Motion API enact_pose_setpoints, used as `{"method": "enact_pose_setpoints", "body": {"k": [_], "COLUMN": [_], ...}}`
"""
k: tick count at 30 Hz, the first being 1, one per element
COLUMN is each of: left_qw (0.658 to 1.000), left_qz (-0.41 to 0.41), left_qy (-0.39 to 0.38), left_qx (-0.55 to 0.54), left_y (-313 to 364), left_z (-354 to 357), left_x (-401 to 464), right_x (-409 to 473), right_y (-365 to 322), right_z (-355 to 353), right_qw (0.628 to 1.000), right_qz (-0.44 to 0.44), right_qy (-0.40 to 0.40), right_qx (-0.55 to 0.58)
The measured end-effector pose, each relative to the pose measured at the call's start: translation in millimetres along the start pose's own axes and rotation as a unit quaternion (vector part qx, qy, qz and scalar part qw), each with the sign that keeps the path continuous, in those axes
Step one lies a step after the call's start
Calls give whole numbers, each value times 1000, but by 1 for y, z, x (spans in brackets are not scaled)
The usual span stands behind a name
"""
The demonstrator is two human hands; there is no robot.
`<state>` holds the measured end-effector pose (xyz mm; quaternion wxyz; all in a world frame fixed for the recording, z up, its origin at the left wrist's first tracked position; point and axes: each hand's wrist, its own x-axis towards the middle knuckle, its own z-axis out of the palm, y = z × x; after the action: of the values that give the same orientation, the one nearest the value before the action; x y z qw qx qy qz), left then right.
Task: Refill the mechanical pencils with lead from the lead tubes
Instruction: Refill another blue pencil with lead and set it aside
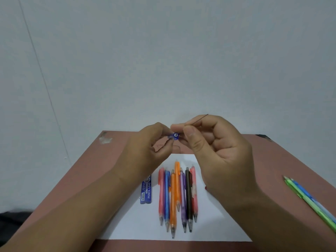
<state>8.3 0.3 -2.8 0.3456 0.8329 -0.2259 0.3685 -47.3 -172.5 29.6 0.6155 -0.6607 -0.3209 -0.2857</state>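
Left hand point(153, 142) pinches a blue pencil point(173, 136) between thumb and fingertips, its open end facing the camera. Right hand point(214, 151) pinches a thin lead point(197, 120) between thumb and index, lead sticking up and away past the knuckles, its near end just beside the pencil's opening; cannot tell if it is inside. Both hands raised above the tabletop point(281, 160), nearly touching each other. Below the hands, on a white sheet point(138, 220): a row of 7 pencils point(177, 197) side by side, tips toward the camera. Under the left wrist, beside the row, a blue lead tube point(146, 192) lies flat. Far right of the right hand, 2 more pencils point(309, 199), green and blue, lie on the bare tabletop.
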Motion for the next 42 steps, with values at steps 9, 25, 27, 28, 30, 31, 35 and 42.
{"method": "enact_pose_setpoints", "body": {"k": [9, 25, 27, 28, 30, 31, 35, 42], "left_qw": [1000, 999, 999, 999, 999, 1000, 999, 999], "left_qz": [16, -10, -9, -11, -10, -8, -7, 0], "left_qy": [-4, -25, -25, -25, -22, -23, -32, -45], "left_qx": [13, -20, -21, -21, -21, -20, -8, 0], "left_y": [1, 1, 3, 4, 4, 4, 6, 4], "left_z": [1, 2, 1, 0, 0, -1, -2, -2], "left_x": [0, -2, -2, -1, -1, -2, -1, -1], "right_x": [0, 3, 3, 3, 3, 3, 4, 4], "right_y": [5, 13, 13, 13, 13, 13, 14, 15], "right_z": [-5, -9, -8, -8, -7, -8, -9, -10], "right_qw": [1000, 992, 993, 994, 995, 996, 998, 997], "right_qz": [-2, -87, -85, -80, -69, -63, -43, -42], "right_qy": [3, -7, -3, -1, 2, 4, 3, 2], "right_qx": [-8, -94, -83, -76, -65, -61, -52, -59]}}
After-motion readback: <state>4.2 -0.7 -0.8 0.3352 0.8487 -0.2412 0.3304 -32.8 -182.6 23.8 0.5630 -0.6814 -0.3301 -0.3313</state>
